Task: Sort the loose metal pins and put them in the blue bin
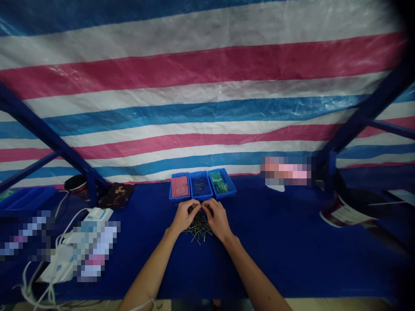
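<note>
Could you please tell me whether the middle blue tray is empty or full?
Neither: the middle tray holds some thin pieces, with its blue floor showing around them.

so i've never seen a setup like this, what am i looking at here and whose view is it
No machine here: the bare left hand and right hand belong to a person whose head-worn camera took this single picture, looking forward and down. On the dark blue tabletop lies a loose heap of thin, stick-like pieces; the hands come together by it, but anything held there is too small to make out. Beyond stand three small blue plastic trays, the left one holding a flat pink piece. A long white power strip lies to the left.
</note>
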`<act>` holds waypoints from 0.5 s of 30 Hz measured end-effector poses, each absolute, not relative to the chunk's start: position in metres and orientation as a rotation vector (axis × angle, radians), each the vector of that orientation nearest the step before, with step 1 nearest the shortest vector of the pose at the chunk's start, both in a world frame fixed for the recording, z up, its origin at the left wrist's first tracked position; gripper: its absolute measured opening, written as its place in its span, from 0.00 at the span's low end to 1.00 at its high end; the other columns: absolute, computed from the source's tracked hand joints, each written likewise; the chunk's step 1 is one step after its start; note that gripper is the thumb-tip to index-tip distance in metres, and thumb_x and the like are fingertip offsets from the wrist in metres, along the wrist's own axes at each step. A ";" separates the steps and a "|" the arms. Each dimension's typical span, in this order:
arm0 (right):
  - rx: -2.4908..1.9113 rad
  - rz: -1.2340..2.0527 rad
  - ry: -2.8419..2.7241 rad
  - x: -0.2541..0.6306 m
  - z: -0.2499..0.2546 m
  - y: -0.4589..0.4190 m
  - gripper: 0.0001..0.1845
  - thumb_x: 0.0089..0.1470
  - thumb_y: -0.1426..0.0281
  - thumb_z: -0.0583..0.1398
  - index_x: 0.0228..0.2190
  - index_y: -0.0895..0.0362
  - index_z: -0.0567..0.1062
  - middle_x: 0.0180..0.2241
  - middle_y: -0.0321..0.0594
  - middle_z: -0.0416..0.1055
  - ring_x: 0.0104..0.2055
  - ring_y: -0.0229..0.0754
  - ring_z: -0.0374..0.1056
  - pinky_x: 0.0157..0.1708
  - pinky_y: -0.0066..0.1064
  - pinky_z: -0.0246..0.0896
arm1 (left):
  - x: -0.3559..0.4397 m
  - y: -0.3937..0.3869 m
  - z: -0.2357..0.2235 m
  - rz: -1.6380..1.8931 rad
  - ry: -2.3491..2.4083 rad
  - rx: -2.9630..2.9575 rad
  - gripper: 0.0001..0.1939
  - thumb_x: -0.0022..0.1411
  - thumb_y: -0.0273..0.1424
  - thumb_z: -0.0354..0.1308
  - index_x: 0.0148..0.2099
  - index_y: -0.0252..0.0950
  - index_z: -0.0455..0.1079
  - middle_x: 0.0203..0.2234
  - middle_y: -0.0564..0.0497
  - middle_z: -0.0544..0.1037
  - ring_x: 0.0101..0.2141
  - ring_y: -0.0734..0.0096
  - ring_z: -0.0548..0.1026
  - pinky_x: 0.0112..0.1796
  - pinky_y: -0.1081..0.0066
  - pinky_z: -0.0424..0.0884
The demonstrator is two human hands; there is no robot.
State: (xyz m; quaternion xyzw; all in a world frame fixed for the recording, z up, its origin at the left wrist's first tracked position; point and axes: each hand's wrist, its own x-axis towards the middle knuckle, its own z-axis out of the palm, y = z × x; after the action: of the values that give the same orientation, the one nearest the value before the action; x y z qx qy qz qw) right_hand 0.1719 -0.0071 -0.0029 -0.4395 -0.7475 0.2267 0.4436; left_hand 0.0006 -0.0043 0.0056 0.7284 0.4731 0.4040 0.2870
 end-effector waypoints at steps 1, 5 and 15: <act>-1.094 0.561 -1.856 0.172 -0.003 -0.007 0.09 0.65 0.74 0.53 0.35 0.53 0.73 0.35 0.37 0.73 0.39 0.42 0.69 0.42 0.34 0.55 | 0.001 -0.004 0.006 1.083 1.266 1.944 0.14 0.68 0.37 0.55 0.37 0.32 0.74 0.26 0.51 0.76 0.27 0.73 0.70 0.31 0.75 0.64; -1.113 0.551 -1.857 0.172 -0.002 -0.008 0.08 0.65 0.73 0.53 0.35 0.53 0.72 0.34 0.38 0.72 0.38 0.42 0.69 0.41 0.34 0.56 | 0.001 -0.004 0.006 1.092 1.269 1.940 0.14 0.68 0.37 0.55 0.37 0.32 0.74 0.26 0.51 0.76 0.27 0.72 0.70 0.31 0.74 0.64; -1.121 0.560 -1.864 0.172 -0.001 -0.008 0.09 0.65 0.71 0.53 0.34 0.53 0.72 0.34 0.38 0.72 0.38 0.43 0.68 0.40 0.33 0.58 | 0.001 -0.004 0.005 1.104 1.273 1.933 0.14 0.67 0.38 0.55 0.37 0.33 0.75 0.27 0.50 0.76 0.27 0.71 0.71 0.31 0.74 0.65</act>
State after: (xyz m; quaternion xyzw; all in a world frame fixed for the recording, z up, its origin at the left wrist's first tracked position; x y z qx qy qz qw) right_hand 0.1719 -0.0083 -0.0007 -0.4498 -0.7480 0.2247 0.4331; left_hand 0.0008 -0.0043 0.0050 0.7226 0.4759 0.4126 0.2847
